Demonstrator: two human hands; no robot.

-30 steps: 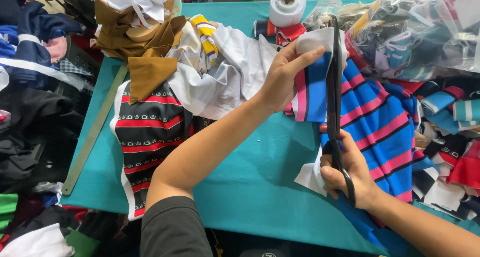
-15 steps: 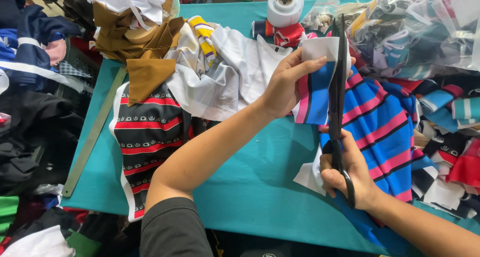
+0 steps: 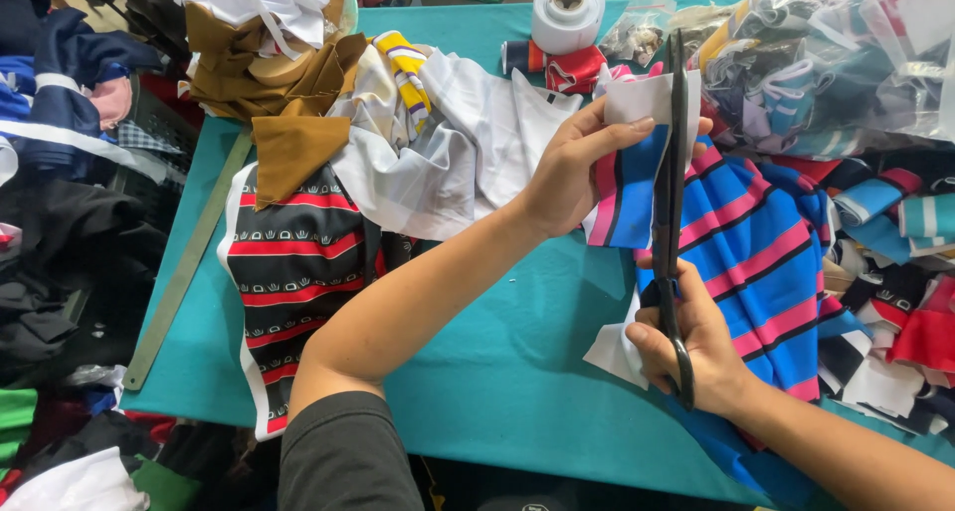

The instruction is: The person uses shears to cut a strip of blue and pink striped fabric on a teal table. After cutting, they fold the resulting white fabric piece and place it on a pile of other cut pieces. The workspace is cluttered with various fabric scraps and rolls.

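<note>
Scissors [image 3: 672, 212], gripped in right hand [image 3: 691, 352], have run up since a second ago, blades now closed through blue-pink striped fabric [image 3: 761, 242] at table's [image 3: 517, 372] 3 o'clock, while left hand [image 3: 572, 168] pinches white-backed top edge at 12, so cut looks nearly through.

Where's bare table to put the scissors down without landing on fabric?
Bare teal table lies between the left forearm and the right hand, in front of the striped blue cloth. A thin strip runs by the metal ruler, left of the black-red jersey. The far edge and right side are crowded with fabric piles and bags.
</note>
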